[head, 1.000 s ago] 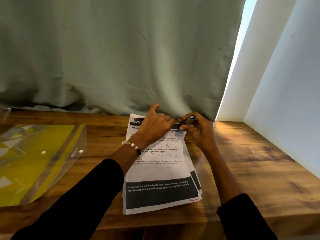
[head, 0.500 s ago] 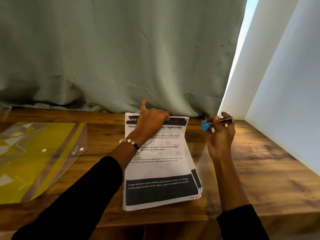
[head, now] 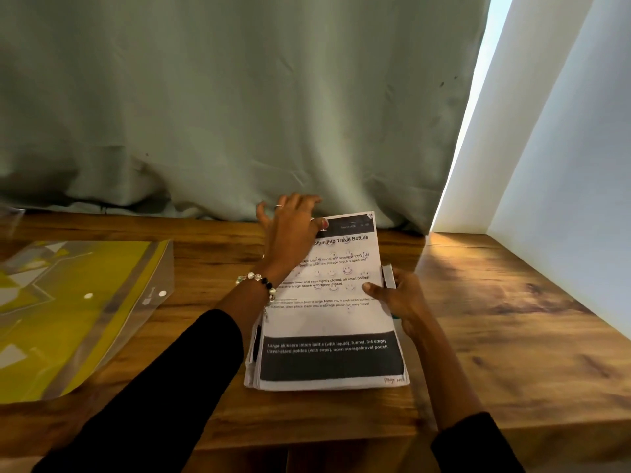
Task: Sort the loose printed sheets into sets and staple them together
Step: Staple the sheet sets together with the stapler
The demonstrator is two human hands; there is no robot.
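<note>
The stack of printed sheets (head: 329, 312) lay flat on the grainy wooden tabletop (head: 495, 336) — left hand (head: 293, 230) spread, fingers loose, on its far corner. Right hand (head: 397, 295) pinched the stack's right edge, a stapler (head: 388, 276) tucked in too. Left of the stack, a glossy clear folder (head: 68, 312) held yellow paper.

Your stack of sheets (head: 327, 315) is white with black header and footer bands carrying white text, plus faint smiley-face marks mid-page. Your tabletop (head: 495, 336) shows brown wood grain. The folder (head: 68, 312) is clear plastic over yellow with white patches. Your curtain (head: 239, 114) is plain grey-green. Your sleeves (head: 164, 397) are black; the bracelet (head: 259, 283) has pearl-white and black beads.
</note>
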